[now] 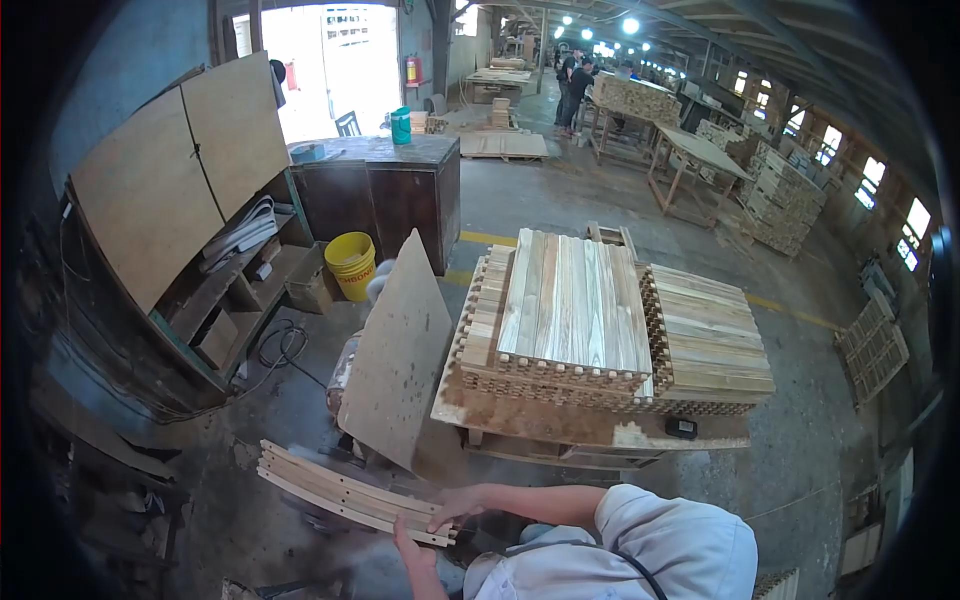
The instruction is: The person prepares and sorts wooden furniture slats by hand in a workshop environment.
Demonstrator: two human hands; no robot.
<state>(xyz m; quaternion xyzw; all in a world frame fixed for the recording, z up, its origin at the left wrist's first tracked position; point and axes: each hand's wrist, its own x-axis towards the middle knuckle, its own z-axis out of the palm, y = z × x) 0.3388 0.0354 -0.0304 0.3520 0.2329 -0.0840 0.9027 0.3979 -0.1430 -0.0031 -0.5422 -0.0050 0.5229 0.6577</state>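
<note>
Several slightly curved wooden slats (pixel 345 492), with small dark holes along them, lie side by side as a bundle at the lower left. At the bundle's right end, my left hand (pixel 411 548) grips the near edge, thumb up and fingers mostly hidden below. My right hand (pixel 458 506) reaches across from the right and closes on the same end from the far side. Just beyond the slats, a tall tilted board (pixel 398 360) stands on edge.
Stacked wooden slats (pixel 575 300) fill a worktable (pixel 540 418), with a small black device (pixel 681 428) near its front edge. A yellow bucket (pixel 350 266) and a shelf cabinet (pixel 235 325) stand left. A cable (pixel 285 345) lies on the floor. People (pixel 575 90) stand far back.
</note>
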